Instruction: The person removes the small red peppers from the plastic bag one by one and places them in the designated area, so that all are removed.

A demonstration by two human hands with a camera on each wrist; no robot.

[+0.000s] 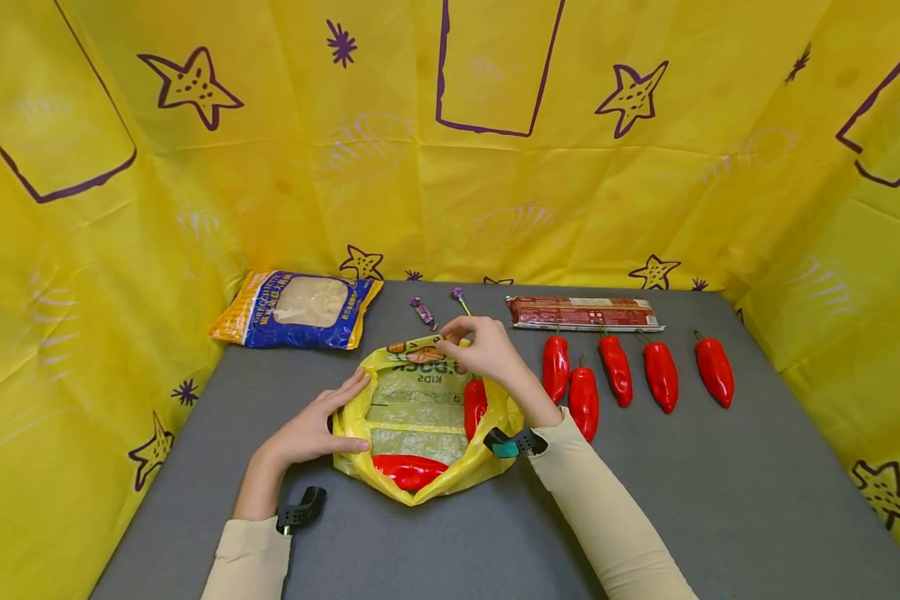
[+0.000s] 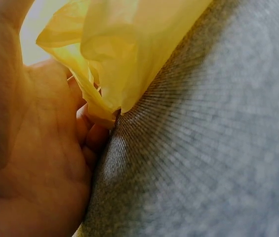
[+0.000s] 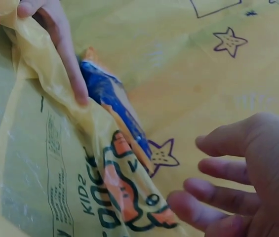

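Yellow plastic bag [image 1: 420, 408] sits mouth-up on the worktop [image 1: 720, 500], 2 red peppers [image 1: 408, 472] inside, 5 loose peppers [image 1: 616, 371] to its right. Step in hand, as I judge it: spreading the mouth. I'd brace the left rim and ease the far edge outward; thin film might tear. Left grip [image 1: 317, 425]: spread, straight fingers against the rim. Right grip [image 1: 487, 348]: half open, fingers parted by the far rim; contact unclear.
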